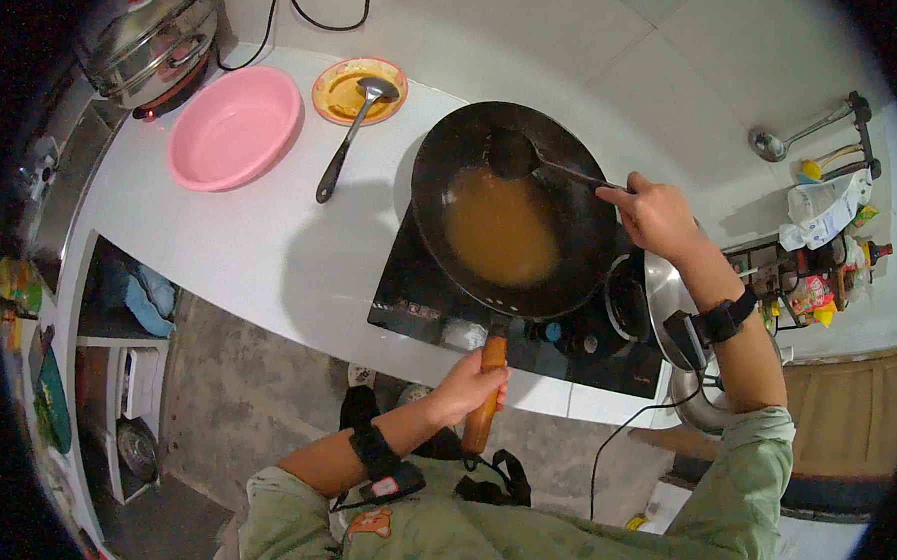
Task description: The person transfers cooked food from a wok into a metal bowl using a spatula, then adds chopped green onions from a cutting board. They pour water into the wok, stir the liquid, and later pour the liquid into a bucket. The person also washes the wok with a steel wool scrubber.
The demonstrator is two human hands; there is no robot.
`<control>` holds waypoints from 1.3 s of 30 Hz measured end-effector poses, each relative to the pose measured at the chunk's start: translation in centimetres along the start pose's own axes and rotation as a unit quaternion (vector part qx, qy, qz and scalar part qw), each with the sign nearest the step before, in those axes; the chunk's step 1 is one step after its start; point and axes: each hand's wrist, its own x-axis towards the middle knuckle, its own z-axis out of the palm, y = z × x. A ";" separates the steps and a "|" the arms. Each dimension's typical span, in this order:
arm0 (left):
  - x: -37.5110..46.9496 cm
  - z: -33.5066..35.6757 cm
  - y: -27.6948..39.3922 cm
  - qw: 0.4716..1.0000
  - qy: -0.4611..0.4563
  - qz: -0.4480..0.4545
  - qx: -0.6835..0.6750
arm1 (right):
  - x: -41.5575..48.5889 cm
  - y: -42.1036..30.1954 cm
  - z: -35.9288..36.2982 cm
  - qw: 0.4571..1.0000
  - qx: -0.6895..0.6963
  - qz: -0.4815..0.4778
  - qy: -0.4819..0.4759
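Note:
A dark wok [589, 236] with brownish liquid [499, 233] in its bottom rests on a black cooktop [419, 300]. My left hand [472, 384] is closed around its wooden handle [482, 421]. With my right hand [652, 215] I grip the thin handle of a ladle [514, 155], whose dark bowl lies inside the wok at the far side of the liquid. To the left, a metal spatula [345, 145] leans with its head on a small plate [323, 98] smeared with orange-yellow sauce.
A pink basin [284, 129] stands left of the plate, near a steel steamer pot [161, 60]. Right of the wok is a metal lid or pan [667, 300], with a cable below it. Utensils, including a steel ladle [769, 146], hang on the wall above a rack of packets and bottles.

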 end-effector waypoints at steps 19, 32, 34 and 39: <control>-0.1 0.3 0.3 1.000 -0.008 -0.019 -0.017 | -0.9 5.9 -1.5 0.910 0.362 0.073 -0.186; -0.2 0.1 0.7 0.999 -0.031 -0.015 -0.021 | 1.8 5.0 -5.9 0.992 -0.077 0.071 -0.063; -0.2 0.2 0.7 0.999 -0.032 -0.014 -0.012 | 2.5 5.2 -5.3 0.994 -0.080 0.066 -0.045; 0.1 0.3 0.2 1.000 -0.027 -0.014 0.002 | 2.8 6.4 -4.6 0.997 -0.060 0.041 0.003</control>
